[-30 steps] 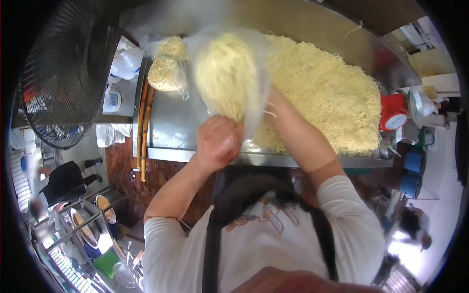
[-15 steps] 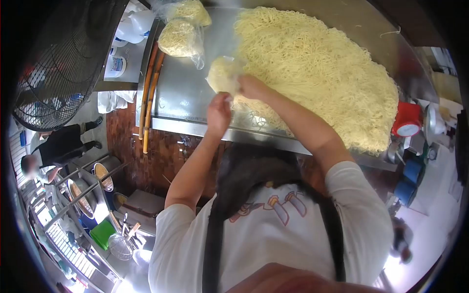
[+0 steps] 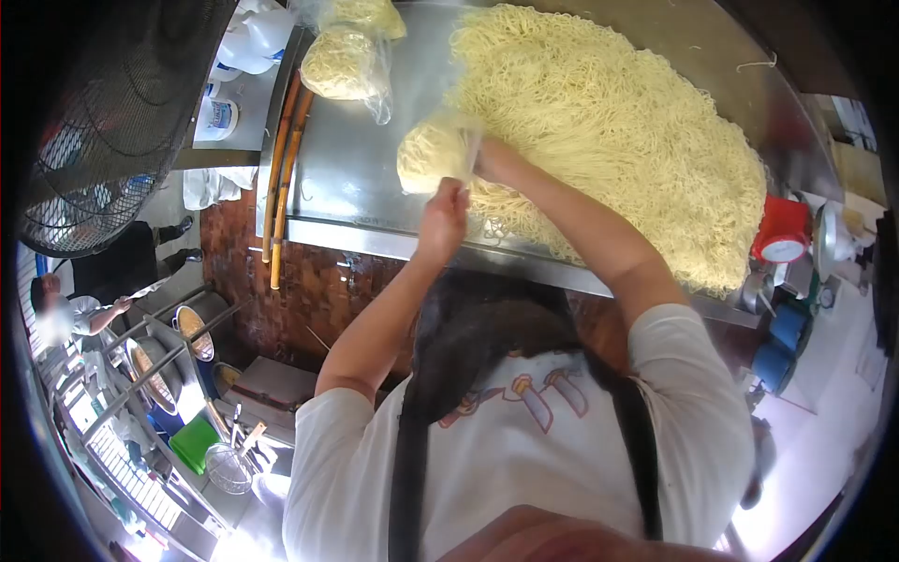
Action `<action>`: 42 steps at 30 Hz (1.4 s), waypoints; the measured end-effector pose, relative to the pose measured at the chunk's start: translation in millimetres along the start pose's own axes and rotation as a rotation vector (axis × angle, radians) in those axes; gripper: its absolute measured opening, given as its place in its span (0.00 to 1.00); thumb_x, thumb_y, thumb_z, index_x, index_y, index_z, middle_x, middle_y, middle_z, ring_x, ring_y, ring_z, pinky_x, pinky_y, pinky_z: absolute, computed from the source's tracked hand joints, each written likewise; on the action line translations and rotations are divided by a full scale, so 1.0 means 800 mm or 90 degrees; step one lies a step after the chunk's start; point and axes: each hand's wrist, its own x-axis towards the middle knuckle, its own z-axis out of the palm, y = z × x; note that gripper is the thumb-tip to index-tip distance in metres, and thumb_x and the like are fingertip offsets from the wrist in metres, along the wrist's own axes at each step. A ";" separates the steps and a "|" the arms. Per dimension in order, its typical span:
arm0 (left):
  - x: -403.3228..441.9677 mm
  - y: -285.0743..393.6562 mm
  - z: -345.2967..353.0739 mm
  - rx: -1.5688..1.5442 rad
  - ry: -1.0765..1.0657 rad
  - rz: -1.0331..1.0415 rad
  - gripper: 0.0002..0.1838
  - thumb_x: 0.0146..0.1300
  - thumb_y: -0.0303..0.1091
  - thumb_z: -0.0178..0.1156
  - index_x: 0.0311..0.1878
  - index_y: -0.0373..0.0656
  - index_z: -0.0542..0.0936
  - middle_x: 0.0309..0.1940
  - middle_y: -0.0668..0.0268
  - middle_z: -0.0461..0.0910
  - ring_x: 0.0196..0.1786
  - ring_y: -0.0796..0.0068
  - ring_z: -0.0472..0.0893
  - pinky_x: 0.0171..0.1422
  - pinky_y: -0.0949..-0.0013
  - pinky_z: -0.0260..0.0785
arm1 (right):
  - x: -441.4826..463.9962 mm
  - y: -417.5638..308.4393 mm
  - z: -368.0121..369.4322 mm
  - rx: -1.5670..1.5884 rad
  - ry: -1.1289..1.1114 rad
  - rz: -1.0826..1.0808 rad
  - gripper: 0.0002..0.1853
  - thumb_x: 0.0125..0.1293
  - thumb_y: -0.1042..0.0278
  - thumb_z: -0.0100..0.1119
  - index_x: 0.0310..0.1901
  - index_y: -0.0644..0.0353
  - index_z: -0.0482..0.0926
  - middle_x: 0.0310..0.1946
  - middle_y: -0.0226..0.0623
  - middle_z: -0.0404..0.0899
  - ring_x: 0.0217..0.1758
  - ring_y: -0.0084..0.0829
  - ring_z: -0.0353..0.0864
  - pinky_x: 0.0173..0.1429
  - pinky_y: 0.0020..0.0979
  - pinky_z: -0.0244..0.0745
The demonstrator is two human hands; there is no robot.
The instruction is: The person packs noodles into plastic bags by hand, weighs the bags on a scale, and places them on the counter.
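A clear plastic bag of pale yellow noodles (image 3: 426, 157) rests low over the metal table (image 3: 348, 192). My left hand (image 3: 448, 206) is closed on the near edge of this bag. At the bag's right side is my right hand (image 3: 489, 159), its fingers partly hidden by the plastic and seemingly gripping the bag's mouth. A large heap of loose noodles (image 3: 618, 140) spreads over the table just beyond and right of my right hand. Two filled bags (image 3: 339, 67) lie at the table's back left.
Two long wooden poles (image 3: 284, 187) lie along the table's left end. A fan (image 3: 103, 140) stands at far left, a red scale (image 3: 781, 229) at the right end. Another person (image 3: 89, 290) is at left, near pots (image 3: 194, 332) and a wire strainer (image 3: 228, 466).
The bag of noodles, held up close to the camera at first, is now low over the table. Both hands came down with it, then shifted slightly right. The view has also moved.
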 end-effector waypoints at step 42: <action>0.073 0.184 -0.143 0.188 -0.230 0.168 0.22 0.45 0.30 0.70 0.48 0.41 0.82 0.35 0.48 0.84 0.40 0.42 0.82 0.47 0.49 0.75 | -0.128 0.013 -0.090 -0.048 0.286 -0.163 0.28 0.50 0.69 0.75 0.57 0.54 0.81 0.49 0.39 0.85 0.54 0.38 0.82 0.64 0.43 0.76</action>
